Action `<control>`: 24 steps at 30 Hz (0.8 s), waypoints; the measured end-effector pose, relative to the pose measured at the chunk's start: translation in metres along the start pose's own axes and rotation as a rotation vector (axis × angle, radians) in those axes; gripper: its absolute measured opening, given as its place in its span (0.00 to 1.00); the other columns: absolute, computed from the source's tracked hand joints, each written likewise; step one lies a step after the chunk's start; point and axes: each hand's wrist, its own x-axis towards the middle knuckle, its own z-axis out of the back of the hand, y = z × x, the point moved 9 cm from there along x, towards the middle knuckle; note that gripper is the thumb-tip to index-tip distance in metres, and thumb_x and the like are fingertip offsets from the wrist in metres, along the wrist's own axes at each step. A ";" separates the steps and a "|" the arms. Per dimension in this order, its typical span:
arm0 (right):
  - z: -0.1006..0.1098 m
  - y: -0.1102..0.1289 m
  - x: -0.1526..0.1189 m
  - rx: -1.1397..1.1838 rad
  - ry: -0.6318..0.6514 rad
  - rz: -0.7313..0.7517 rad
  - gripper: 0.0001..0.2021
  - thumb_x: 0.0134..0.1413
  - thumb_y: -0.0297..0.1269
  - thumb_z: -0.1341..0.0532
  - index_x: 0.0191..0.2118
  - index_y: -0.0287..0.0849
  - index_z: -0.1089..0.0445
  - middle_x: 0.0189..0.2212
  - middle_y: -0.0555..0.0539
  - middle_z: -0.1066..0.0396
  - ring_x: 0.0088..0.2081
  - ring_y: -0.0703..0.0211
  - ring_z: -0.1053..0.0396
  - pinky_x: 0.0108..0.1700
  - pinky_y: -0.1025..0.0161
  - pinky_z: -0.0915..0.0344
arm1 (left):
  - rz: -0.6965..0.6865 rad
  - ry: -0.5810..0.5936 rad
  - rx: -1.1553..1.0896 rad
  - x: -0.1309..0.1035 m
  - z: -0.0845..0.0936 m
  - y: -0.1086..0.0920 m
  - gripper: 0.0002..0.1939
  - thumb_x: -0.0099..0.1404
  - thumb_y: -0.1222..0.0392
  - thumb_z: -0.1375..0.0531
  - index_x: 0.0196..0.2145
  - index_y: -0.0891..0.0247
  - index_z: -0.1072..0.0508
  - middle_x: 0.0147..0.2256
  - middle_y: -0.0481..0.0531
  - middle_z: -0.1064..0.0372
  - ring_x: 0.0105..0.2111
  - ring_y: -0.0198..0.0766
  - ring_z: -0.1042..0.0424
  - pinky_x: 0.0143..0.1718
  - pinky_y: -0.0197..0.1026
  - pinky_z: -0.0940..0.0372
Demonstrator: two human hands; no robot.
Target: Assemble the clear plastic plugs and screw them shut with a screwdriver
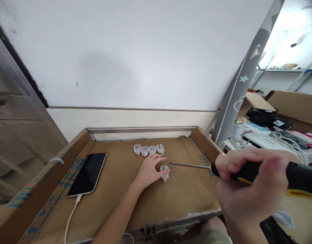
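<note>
From where I stand, the two hands are well apart. The right hand [252,184] is wrapped firmly around the black-and-yellow handle of a screwdriver [248,172], whose thin shaft points across toward the left hand [150,168]. The left hand is down low, its thumb against a clear plug piece [165,174] with metal pins; I can't tell whether its other fingers close on the piece too. The screwdriver's tip is near that piece, on the side toward the right hand.

Just beyond the left hand's fingers, four similar plug pieces [152,150] sit in a row. Under it all is a cardboard-lined tray [117,166], sprinkled with tiny dark specks between the hands. To the left of the left hand lies a dark-screened phone [87,174] with a white cable [70,215] plugged in. Past both hands rises a white wall [150,67]; beyond the right hand are a grey patterned post [238,91] and a heap of boxes [295,106] and cables.
</note>
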 end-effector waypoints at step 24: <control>-0.020 -0.002 -0.006 0.050 0.034 -0.025 0.13 0.54 0.46 0.40 0.31 0.43 0.40 0.14 0.58 0.44 0.14 0.69 0.47 0.13 0.69 0.50 | -0.002 -0.043 -0.001 0.005 0.010 -0.011 0.04 0.58 0.61 0.41 0.32 0.57 0.26 0.31 0.48 0.27 0.34 0.41 0.31 0.40 0.44 0.39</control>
